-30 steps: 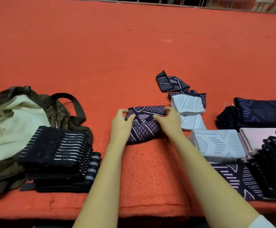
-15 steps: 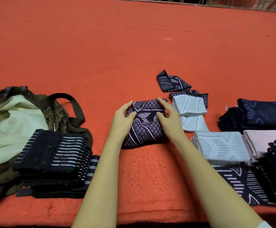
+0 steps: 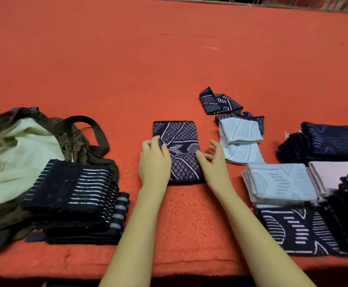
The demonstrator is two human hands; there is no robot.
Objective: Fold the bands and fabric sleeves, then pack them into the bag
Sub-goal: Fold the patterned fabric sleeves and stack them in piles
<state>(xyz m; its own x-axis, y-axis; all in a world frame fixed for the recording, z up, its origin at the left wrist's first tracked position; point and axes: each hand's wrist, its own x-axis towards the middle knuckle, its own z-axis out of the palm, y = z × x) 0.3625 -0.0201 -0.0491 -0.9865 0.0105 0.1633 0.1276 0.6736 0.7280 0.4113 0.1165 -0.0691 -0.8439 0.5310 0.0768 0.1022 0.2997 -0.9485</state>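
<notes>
navy patterned sleeve [image 3: 179,150] is lying flat on the orange felt [image 3: 169,69], between your hands. your left hand [image 3: 153,162] is resting relaxed fingers on its left edge. your right hand [image 3: 212,162] is touching its right edge with the thumb, fingers spread loose. the camouflage bag [image 3: 75,139] is sitting open, well to the left.

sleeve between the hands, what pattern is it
The sleeve is dark navy with pale diamond grids and lines; head view.
</notes>
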